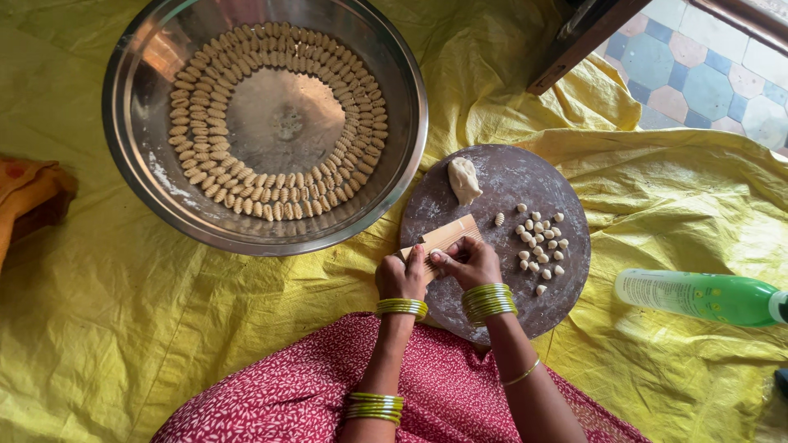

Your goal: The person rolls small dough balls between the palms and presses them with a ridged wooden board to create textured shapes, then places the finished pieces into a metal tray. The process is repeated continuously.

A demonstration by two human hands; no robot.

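My left hand [400,275] holds the near end of a small ridged wooden board [447,235] that lies tilted on a round dark board [501,308]. My right hand [469,262] presses its thumb on the ridged board, with what may be a bit of dough under it; I cannot see it clearly. A lump of pale dough [464,179] rests at the far side of the round board. Several small dough balls [540,244] lie to the right, and one ridged shell [498,219] lies apart from them.
A large steel bowl [148,176] at the upper left holds several rings of ridged dough shells [279,193]. A green plastic bottle [702,296] lies at the right. A yellow sheet [123,328] covers the floor; tiled floor [706,74] shows top right.
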